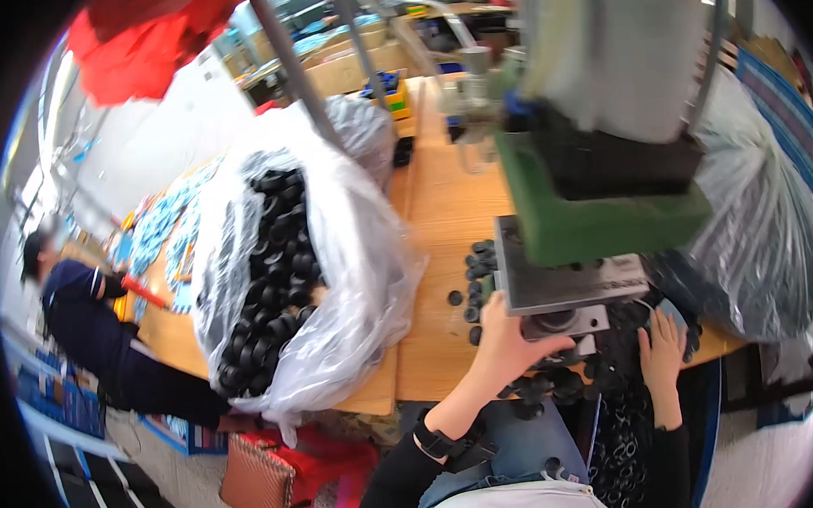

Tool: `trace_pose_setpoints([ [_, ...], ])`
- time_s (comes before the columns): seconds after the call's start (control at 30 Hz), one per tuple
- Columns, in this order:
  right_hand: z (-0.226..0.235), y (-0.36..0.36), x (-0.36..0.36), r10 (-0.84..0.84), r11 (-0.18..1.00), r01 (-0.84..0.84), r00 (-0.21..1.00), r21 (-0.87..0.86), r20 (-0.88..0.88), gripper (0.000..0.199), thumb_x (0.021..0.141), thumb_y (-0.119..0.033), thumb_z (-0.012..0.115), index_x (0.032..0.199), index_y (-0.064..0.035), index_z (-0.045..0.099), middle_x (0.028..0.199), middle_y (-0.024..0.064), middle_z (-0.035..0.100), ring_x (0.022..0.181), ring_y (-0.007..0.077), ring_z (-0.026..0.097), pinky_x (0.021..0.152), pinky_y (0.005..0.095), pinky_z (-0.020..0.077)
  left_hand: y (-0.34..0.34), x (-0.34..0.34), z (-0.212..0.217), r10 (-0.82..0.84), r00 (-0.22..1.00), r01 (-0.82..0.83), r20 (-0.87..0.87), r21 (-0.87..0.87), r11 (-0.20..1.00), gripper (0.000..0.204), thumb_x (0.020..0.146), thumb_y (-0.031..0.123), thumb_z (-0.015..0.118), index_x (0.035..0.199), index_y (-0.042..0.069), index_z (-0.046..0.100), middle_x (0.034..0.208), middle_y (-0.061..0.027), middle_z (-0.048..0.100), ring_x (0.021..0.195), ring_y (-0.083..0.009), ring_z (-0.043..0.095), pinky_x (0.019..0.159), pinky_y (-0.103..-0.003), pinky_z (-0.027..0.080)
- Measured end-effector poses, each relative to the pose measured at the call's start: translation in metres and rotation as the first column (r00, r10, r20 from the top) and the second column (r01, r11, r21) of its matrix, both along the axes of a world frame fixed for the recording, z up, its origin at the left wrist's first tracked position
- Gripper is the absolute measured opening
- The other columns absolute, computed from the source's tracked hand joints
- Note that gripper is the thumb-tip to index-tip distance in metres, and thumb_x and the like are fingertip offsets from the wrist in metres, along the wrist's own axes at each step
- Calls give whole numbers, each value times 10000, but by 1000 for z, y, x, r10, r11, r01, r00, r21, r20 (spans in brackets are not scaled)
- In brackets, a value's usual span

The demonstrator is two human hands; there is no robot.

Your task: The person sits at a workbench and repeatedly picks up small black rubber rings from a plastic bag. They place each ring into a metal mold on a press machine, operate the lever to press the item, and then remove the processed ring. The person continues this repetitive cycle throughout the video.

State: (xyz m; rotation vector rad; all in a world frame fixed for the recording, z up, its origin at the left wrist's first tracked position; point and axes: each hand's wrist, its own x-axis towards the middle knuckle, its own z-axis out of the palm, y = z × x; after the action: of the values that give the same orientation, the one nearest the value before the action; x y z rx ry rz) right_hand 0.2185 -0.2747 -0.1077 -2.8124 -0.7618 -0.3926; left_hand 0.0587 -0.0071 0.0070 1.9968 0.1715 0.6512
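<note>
My left hand (508,345) is at the left side of a bench press's lower metal fixture (594,320). Its thumb stretches right toward a dark round piece (553,323) in the fixture, while the fingertips are partly hidden by the grey metal plate (555,288) above. Thumb and fingers stand apart. To the right, my right hand (664,351) lies with fingers extended over loose black parts (619,358), beside a small grey lever-like piece (672,314). I see nothing gripped in it. Over the plate hangs the press's green head (607,216).
A clear plastic bag (362,284) of black round caps (274,279) stands on the wooden table (438,243) at left. Another bulky bag (772,207) is at right. Below my right arm, a bin holds black rings (624,454). Another person (88,307) stands far left.
</note>
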Motion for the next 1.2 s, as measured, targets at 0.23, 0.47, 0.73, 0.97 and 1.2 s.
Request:
trace_pose_setpoints([
  [0.23,24,-2,-20,98,973,-80,993,218,-71,550,953,-363,429,1405,-60,356,1493,94,289,1380,328,227,1108,496,114,53,-87,16,124,989,-134,85,132,982,492,679,148,809,1113,20,617,1058,-121,644,990,-205,603,864,-319,455],
  [0.47,63,74,-76,396,709,-236,913,664,-99,533,795,-150,657,1251,50,466,1331,206,417,1242,342,394,1051,405,267,227,-153,-16,888,437,-818,144,475,326,289,792,235,680,888,-31,621,825,-181,633,804,-335,608,744,-402,474],
  [0.73,94,163,-91,487,115,144,854,983,-182,422,756,-43,710,1114,32,498,1093,147,515,1005,181,468,809,321,416,304,-137,-62,943,195,-651,-270,683,330,488,647,297,784,939,-19,553,923,-210,612,860,-364,618,773,-455,491],
  [0.97,91,148,-88,235,765,-291,957,575,172,432,725,-235,711,1061,-17,549,1091,141,550,1018,337,456,958,470,213,231,-134,-17,714,633,-762,300,408,503,542,728,50,729,1233,1,541,1154,-110,445,974,-204,544,751,-294,514],
  [1.2,100,113,-98,273,524,-116,961,844,-37,553,715,-119,744,1206,-12,513,1184,150,540,1162,311,442,993,389,324,71,-87,34,262,924,-331,278,241,912,686,672,-9,764,1284,2,454,1156,-109,535,961,-204,577,750,-303,483],
])
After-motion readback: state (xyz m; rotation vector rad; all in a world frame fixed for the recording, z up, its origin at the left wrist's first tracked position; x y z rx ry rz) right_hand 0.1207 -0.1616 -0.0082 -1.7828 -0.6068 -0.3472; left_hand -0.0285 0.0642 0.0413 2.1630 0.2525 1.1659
